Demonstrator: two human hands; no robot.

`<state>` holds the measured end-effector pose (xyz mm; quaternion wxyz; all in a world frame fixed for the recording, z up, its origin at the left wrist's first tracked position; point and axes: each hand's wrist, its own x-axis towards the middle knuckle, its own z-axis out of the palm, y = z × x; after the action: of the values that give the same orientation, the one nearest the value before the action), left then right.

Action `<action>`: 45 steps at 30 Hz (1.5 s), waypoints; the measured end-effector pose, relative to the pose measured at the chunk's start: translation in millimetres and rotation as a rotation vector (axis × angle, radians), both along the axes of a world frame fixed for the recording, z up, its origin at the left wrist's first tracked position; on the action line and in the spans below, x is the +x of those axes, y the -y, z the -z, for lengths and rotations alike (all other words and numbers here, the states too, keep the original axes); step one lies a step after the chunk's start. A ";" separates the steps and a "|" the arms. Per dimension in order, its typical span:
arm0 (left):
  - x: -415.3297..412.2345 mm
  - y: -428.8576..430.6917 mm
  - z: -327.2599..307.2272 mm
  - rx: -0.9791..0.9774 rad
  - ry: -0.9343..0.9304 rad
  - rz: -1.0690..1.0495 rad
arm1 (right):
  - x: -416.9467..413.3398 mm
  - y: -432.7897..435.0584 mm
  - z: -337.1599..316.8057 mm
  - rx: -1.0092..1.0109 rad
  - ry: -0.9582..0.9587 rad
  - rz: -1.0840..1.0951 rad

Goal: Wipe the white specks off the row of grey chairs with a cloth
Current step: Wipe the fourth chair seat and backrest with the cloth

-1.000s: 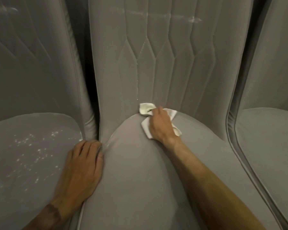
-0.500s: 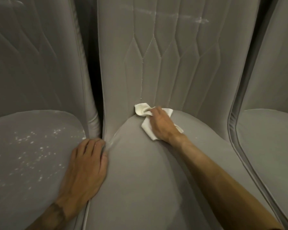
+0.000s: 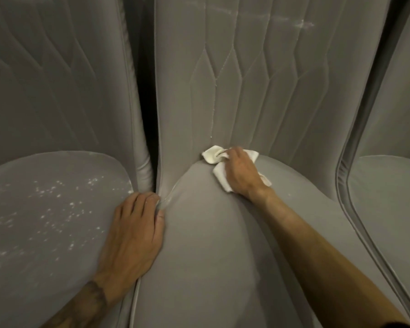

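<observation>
Just the one view here: a wide-angle cam on the person's head, looking forward and down from right over the middle chair (image 3: 211, 256) toward its backrest (image 3: 180, 79). It's close in, so the left forearm (image 3: 81, 304) and right forearm (image 3: 317, 245) run in from the bottom edge. The left chair (image 3: 45, 209) and right chair (image 3: 388, 197) only partly fit at the sides, where straight edges bow.
</observation>
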<state>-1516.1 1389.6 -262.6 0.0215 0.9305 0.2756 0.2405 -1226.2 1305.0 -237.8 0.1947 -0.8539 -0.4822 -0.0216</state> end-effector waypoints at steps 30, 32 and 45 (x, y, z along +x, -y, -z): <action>-3.3 2.6 -12.3 -0.146 0.019 0.012 | -132.3 6.4 -1.6 0.083 -0.083 -0.393; -4.4 3.5 -14.4 -0.205 0.038 0.013 | -125.0 7.2 -6.1 0.073 -0.076 -0.436; -15.3 4.3 -19.7 -0.297 0.036 0.063 | -127.3 2.9 -11.8 0.053 -0.063 -0.382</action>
<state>-1531.3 1385.3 -242.9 0.1714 0.9208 0.2783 0.2128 -1353.5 1302.1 -225.9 0.2327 -0.7417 -0.6284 0.0297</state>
